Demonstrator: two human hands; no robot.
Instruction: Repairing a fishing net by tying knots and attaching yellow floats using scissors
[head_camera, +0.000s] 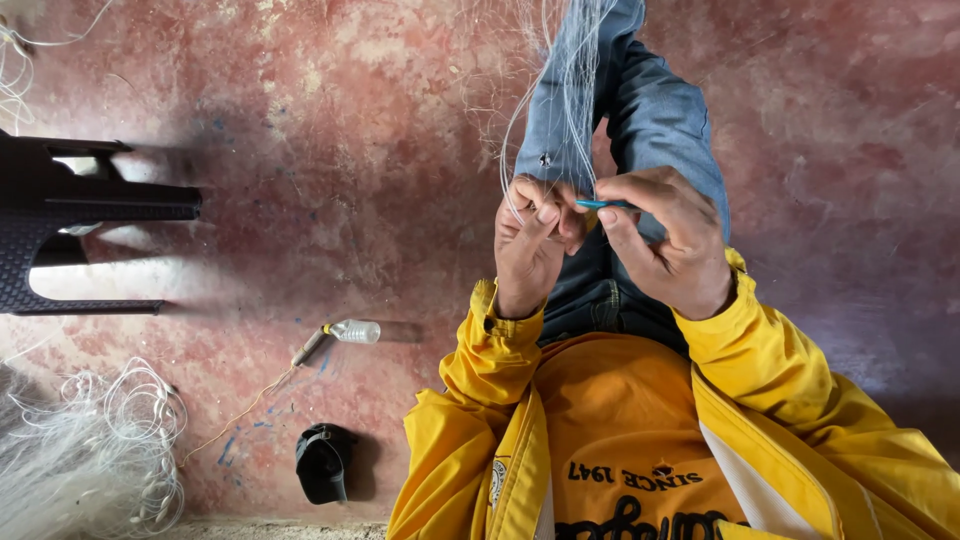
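Netting (565, 90) of fine white monofilament hangs down over the person's raised, denim-clad knee (640, 110) and gathers at the two hands, which work just above the lap. Draping it over the knee appears to keep the mesh stretched and within close reach.

Left hand (528, 245): fingers curled shut, pinching a bunch of strands between thumb and forefinger, apparently to hold the mesh taut at the working point.

Right hand (665, 240): thumb and fingers pressed together on a slim blue netting needle (600, 204), its tip pointing toward the left hand's pinch. The two hands are nearly touching, which suits fine work on a single mesh.

Surroundings: the person sits on a worn reddish floor (330, 150). A loose heap of white net (85, 450) lies at lower left, well apart from the hands. A small clear plastic bottle (352, 331) lies on its side on the floor with a thin stick or cord beside it. A dark cap (323, 462) rests near it. A black plastic chair (70, 235) stands at the left edge. Yellow jacket sleeves (500, 350) cover both wrists.
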